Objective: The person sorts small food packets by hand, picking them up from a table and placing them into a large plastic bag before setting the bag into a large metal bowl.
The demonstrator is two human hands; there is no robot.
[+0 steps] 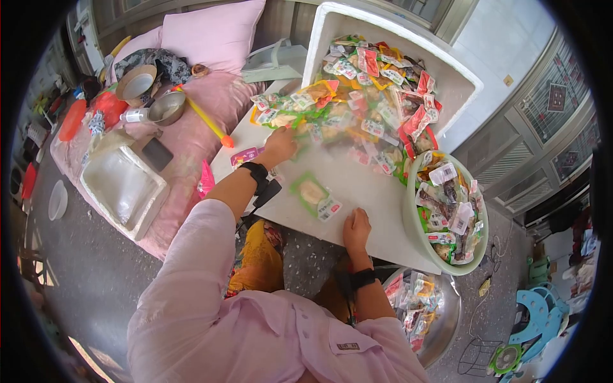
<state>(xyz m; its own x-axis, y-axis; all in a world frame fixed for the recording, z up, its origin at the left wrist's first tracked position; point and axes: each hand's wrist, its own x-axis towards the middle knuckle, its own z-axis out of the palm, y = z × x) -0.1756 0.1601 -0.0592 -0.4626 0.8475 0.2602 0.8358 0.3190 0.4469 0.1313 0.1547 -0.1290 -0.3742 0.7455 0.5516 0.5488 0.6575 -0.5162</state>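
My left hand [280,145] reaches across a white table [357,191] and rests on the edge of a heap of small snack packets [357,108] that spills out of a tipped white foam box [396,38]; whether it grips a packet I cannot tell. My right hand [356,230] lies flat on the table's near edge, fingers apart, holding nothing. A single green-edged packet [314,195] lies on the table between both hands. Both wrists wear black bands.
A pale green basin [412,220] full of packets stands at the table's right end. A metal bowl [447,325] with packets sits on the floor below. Left is a pink bedding pile [211,38] with bowls, a foam lid [124,188] and clutter.
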